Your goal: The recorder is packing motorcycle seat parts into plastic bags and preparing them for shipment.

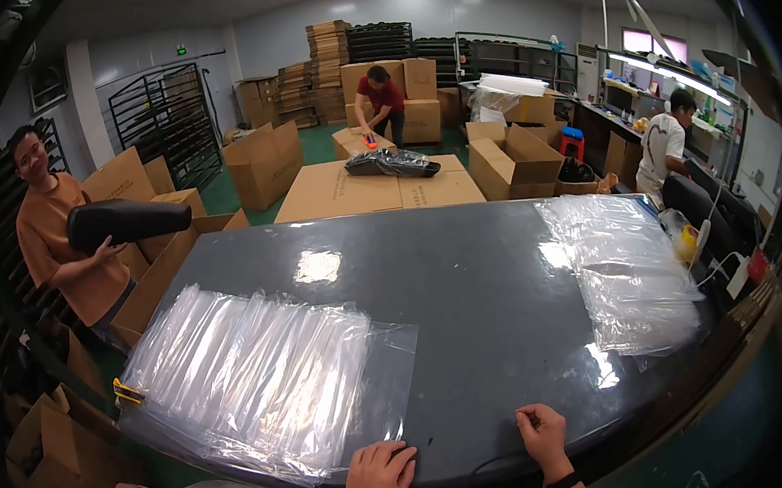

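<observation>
My left hand [380, 477] rests at the near edge of the dark grey table [466, 344], its fingers slightly bent and laid on the surface with nothing in them. Just beside it lies a wide stack of clear plastic bags [250, 371], and one loose sheet edge reaches toward my fingers. My right hand [542, 434] is held over the near edge farther right, fingers curled in to the thumb, and I see nothing in it. A dark cable hangs at the table edge between my hands.
A second pile of clear bags [626, 269] covers the far right corner. A yellow-handled cutter [127, 392] lies at the left edge. At left a person holds a long black padded seat [128, 224]. Cartons [263, 163] and two other people stand beyond the table.
</observation>
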Demonstrator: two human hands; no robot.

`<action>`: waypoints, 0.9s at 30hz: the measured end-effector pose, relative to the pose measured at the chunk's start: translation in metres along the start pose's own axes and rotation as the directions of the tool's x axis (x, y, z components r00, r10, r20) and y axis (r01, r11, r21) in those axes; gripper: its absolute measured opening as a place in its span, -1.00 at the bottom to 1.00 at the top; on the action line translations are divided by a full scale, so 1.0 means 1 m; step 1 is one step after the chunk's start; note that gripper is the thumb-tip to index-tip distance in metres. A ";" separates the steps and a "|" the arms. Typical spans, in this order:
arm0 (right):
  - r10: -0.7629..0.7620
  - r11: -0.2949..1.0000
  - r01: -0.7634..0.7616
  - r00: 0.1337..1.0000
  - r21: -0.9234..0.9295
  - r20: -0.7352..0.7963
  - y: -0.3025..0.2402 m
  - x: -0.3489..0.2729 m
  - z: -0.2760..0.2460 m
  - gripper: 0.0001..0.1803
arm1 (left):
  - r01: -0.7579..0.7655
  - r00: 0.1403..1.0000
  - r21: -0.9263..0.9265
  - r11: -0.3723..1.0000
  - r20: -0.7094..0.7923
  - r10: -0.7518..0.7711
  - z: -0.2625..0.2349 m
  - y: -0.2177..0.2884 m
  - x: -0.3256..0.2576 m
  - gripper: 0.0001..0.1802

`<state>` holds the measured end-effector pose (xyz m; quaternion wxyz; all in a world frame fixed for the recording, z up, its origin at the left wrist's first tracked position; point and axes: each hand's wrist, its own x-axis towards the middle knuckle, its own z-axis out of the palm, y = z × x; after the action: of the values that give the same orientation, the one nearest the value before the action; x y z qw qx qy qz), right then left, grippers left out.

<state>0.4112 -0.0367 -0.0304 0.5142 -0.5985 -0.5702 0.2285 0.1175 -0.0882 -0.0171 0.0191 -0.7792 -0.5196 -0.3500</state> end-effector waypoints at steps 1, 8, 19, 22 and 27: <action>-0.002 1.000 0.002 1.000 0.001 -0.001 0.001 0.000 0.000 -0.94 | 0.001 1.000 0.001 1.000 0.001 -0.001 0.000 0.000 0.000 -0.74; -0.007 1.000 0.007 1.000 -0.010 -0.006 0.003 -0.001 -0.001 -0.94 | -0.015 1.000 -0.025 1.000 -0.004 0.015 -0.009 0.000 0.009 -0.74; 0.002 1.000 -0.002 1.000 0.003 -0.002 -0.001 0.002 -0.003 -0.95 | -0.016 1.000 -0.025 1.000 -0.002 0.016 -0.007 -0.001 0.011 -0.73; -0.016 1.000 0.016 1.000 -0.005 -0.006 0.006 0.003 0.001 -0.95 | -0.018 1.000 0.004 1.000 0.019 0.017 -0.004 -0.004 0.009 -0.73; -0.024 1.000 0.024 1.000 -0.011 0.018 0.000 -0.001 -0.003 -0.94 | -0.026 1.000 0.006 1.000 0.006 0.026 -0.004 -0.008 0.003 -0.70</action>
<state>0.4141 -0.0387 -0.0298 0.5084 -0.5924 -0.5832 0.2245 0.1093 -0.0832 -0.0150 0.0243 -0.7869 -0.5106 -0.3457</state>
